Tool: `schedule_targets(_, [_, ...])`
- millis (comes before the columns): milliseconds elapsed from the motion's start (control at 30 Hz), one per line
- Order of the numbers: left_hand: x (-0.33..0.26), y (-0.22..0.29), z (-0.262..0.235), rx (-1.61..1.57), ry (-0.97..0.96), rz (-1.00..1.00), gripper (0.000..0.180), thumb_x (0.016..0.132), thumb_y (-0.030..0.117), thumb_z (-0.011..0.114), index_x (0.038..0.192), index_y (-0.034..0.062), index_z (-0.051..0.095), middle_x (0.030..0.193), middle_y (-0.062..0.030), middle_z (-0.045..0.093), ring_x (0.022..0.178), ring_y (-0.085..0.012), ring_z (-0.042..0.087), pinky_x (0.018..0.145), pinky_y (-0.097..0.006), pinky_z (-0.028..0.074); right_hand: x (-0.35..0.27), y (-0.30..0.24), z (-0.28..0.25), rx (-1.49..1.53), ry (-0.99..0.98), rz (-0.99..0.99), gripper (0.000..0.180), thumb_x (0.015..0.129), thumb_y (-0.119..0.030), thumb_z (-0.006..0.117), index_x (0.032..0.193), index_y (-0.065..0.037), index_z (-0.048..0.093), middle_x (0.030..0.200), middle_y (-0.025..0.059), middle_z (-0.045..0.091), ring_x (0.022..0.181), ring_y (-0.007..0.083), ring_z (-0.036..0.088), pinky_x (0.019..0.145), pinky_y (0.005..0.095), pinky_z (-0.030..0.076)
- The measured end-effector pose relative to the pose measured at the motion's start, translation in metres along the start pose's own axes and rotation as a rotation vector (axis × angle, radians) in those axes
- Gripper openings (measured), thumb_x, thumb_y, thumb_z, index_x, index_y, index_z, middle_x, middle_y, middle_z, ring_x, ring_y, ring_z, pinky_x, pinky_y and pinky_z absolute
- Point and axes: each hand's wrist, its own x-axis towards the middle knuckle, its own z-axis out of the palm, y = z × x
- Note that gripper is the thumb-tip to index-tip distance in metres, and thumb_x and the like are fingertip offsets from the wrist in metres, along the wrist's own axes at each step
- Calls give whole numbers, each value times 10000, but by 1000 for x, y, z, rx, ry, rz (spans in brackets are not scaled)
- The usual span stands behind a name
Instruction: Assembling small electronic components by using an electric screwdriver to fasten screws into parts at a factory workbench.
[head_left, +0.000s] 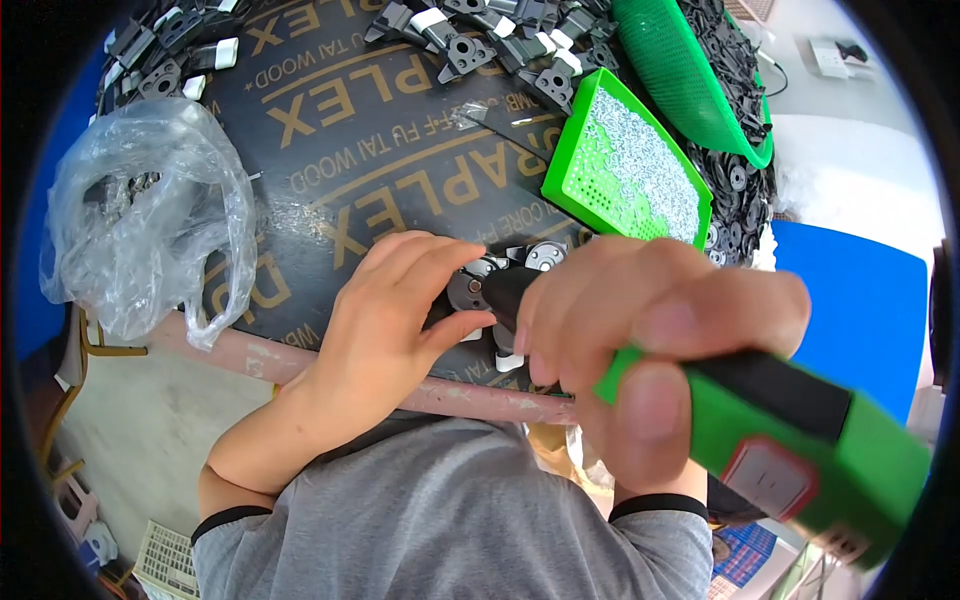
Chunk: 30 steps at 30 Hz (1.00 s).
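My right hand (pixel 650 310) is wrapped round a green and black cordless screwdriver (pixel 870 445). Its black nose slants down and left to a small black part with a round grey disc (pixel 466 291). My left hand (pixel 385 305) steadies that part on the table, pinching it between thumb and fingers. Beside it sits another part with a silvery disc (pixel 545 256), partly behind my right hand. The screwdriver's tip meets or nearly meets the grey disc; the exact contact is hidden.
A green tray (pixel 562 150) of small silvery screws (pixel 645 160) lies beyond my right hand. Behind it, a green basket (pixel 675 85) leans among many black pieces. Black parts with white ends (pixel 465 55) pile at the far edge. A clear plastic bag (pixel 150 235) sits left.
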Motion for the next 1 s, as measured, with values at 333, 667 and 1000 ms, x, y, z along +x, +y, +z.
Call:
schedule_targets(333, [0, 4, 1, 157, -27, -33, 576, 836, 145, 773, 1346, -3, 551, 1282, -175, 610, 1169, -380, 561, 985, -454, 464, 34, 11, -99, -15, 88, -156, 222, 1000, -202, 441, 1179, -111, 536, 699, 66, 507, 566, 184, 505, 531, 347, 473])
schedule_targets(667, [4, 9, 2, 186, -47, -68, 603, 806, 109, 784, 1361, 12, 567, 1318, -177, 601, 1225, -364, 551, 1043, -435, 425, 26, 48, -108, -97, 198, -115, 201, 952, -174, 525, 1141, -123, 480, 653, 88, 492, 519, 207, 509, 488, 368, 488])
schedule_targets(1000, [5, 9, 2, 214, -64, -79, 604, 794, 95, 783, 1355, 18, 574, 1309, -168, 608, 1227, -361, 551, 1045, -434, 423, 23, 48, -107, -69, 147, -104, 202, 961, -160, 509, 1158, -120, 484, 675, 89, 496, 536, 209, 508, 509, 371, 491])
